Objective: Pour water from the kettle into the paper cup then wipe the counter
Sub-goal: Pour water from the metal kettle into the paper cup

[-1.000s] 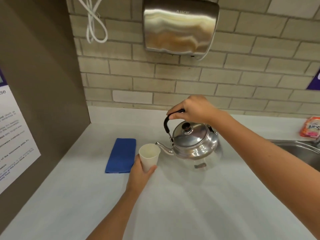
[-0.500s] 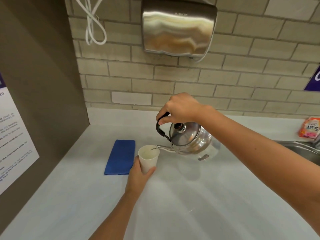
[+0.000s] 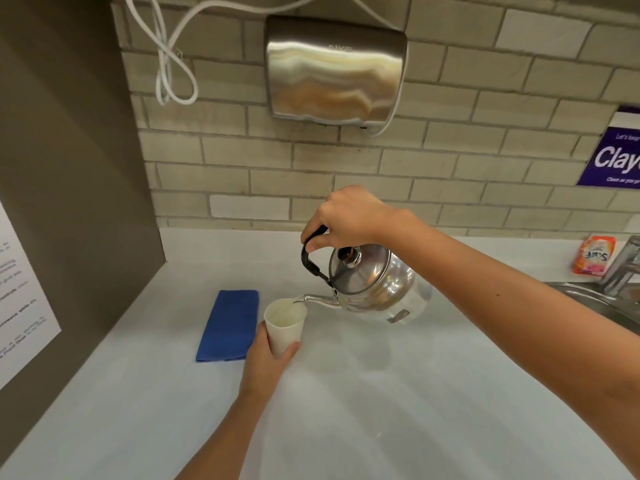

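My right hand (image 3: 349, 214) grips the black handle of a shiny steel kettle (image 3: 375, 284), lifted off the white counter (image 3: 381, 393) and tilted left. Its thin spout rests over the rim of a white paper cup (image 3: 285, 323), and a trickle of water runs into the cup. My left hand (image 3: 266, 363) wraps the cup's lower part from below and holds it upright. A folded blue cloth (image 3: 228, 323) lies flat on the counter just left of the cup.
A steel hand dryer (image 3: 334, 69) hangs on the brick wall above, with a white cable (image 3: 173, 67) looped to its left. A sink edge with tap (image 3: 620, 271) and an orange packet (image 3: 594, 254) sit at the right. A brown panel (image 3: 76, 168) closes the left side.
The kettle has been raised and tipped further left, bringing its spout over the cup, and water now flows. My left hand keeps holding the cup in nearly the same place.
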Demonstrator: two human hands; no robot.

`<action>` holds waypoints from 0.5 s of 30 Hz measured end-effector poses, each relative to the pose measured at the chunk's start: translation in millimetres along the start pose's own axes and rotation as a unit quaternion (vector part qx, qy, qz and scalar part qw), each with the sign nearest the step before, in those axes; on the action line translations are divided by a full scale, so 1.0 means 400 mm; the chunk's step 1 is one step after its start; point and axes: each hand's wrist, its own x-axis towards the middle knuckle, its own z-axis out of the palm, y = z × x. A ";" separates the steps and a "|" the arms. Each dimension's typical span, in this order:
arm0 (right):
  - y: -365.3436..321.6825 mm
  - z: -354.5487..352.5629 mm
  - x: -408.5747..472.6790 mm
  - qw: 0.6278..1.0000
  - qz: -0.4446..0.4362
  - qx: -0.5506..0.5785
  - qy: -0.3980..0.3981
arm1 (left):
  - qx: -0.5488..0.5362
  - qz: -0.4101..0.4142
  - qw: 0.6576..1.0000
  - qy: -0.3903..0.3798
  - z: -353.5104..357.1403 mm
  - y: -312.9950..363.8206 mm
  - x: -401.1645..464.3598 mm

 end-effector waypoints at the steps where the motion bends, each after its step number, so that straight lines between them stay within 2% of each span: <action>1: 0.000 0.000 -0.001 1.000 -0.001 -0.002 0.002 | 0.002 0.000 1.000 0.000 0.000 0.000 0.000; 15: 0.005 -0.006 -0.003 1.000 0.004 0.002 0.001 | -0.002 0.002 1.000 -0.002 -0.001 -0.001 0.000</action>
